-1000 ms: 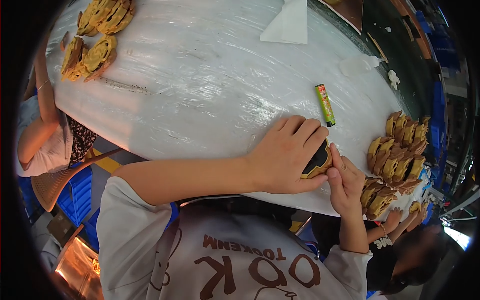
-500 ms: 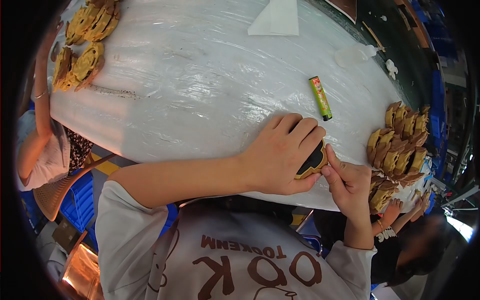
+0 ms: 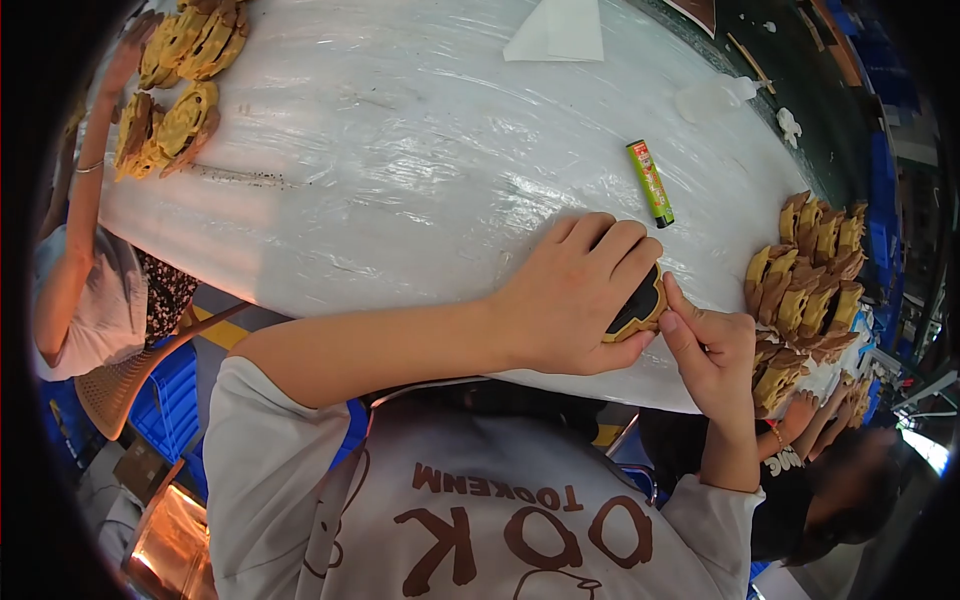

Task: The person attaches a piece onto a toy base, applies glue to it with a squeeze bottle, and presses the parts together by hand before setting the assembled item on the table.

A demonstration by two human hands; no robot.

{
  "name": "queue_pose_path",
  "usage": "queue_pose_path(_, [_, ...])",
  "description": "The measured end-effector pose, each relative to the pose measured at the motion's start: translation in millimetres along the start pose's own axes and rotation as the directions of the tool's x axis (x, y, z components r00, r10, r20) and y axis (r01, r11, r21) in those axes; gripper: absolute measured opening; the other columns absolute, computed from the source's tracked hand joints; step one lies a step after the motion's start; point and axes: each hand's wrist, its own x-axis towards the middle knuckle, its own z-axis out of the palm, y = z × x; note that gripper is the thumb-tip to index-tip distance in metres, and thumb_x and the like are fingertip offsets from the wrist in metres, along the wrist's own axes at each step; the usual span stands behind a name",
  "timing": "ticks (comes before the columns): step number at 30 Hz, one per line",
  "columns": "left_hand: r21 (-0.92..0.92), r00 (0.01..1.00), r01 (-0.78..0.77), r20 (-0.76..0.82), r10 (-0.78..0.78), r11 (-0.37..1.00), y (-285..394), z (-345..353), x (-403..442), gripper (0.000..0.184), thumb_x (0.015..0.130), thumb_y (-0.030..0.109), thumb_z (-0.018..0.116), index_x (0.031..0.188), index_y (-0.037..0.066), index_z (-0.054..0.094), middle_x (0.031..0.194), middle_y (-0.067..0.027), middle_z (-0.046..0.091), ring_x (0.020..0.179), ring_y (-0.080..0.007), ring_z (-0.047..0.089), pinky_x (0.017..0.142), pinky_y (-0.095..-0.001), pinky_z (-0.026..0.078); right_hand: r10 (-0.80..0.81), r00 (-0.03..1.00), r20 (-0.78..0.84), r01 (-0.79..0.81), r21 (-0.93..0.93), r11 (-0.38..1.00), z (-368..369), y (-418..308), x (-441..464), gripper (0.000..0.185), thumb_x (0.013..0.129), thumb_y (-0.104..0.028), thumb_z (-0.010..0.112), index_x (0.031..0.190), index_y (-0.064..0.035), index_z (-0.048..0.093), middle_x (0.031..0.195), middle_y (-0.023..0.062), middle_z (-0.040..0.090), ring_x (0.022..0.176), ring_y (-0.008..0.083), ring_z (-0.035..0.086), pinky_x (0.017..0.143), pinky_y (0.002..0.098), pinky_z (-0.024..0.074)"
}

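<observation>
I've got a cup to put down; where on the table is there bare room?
Widest: the white table between the yellow pieces at picture left and the green tube. A smaller patch lies between that tube and the stacked pieces at picture right. Crowded: around the left hand and right hand, and the stacks.

On the table (image 3: 400, 150), tube (image 3: 651, 183) just beyond the hands (image 3: 585, 300), pieces (image 3: 795, 300) right and far left, paper (image 3: 556, 32) farther back.

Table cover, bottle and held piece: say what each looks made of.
Table cover: glossy clear plastic film, by its wrinkles and glints. Bottle: translucent, probably plastic; the background shows through faintly. Held piece: black centre, yellowish rim, smooth-looking; perhaps painted wood or plastic, I can't tell which.
</observation>
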Motion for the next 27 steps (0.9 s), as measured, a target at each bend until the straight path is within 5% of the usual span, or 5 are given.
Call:
queue_pose_path(12, [0.01,1.0,0.012,0.008,-0.012,1.0,0.0,0.6,-1.0,0.058,0.064,0.031,0.066,0.109,0.002,0.045,0.107,-0.0154,0.045,0.096,-0.0334,0.047,0.083,-0.042,0.038,-0.072,0.992,-0.106,0.061,-0.098,0.993,7.7,-4.2,-1.6,0.031,0.076,0.001,0.061,0.107,0.0015,0.062,0.054,0.0064,0.042,0.044,0.013,0.038,0.043,0.0273,0.0311])
queue_pose_path(27, [0.001,1.0,0.019,-0.004,-0.019,1.0,-0.1,0.7,0.9,0.057,0.064,0.032,0.066,0.108,0.001,0.045,0.106,-0.0159,0.045,0.095,-0.0336,0.047,0.083,-0.0417,0.038,-0.054,0.987,-0.154,0.051,-0.025,0.998,8.2,-9.3,2.7,0.029,0.075,0.004,0.061,0.104,0.0009,0.063,0.081,0.0098,0.053,0.07,0.0161,0.053,0.06,0.0242,0.0426])
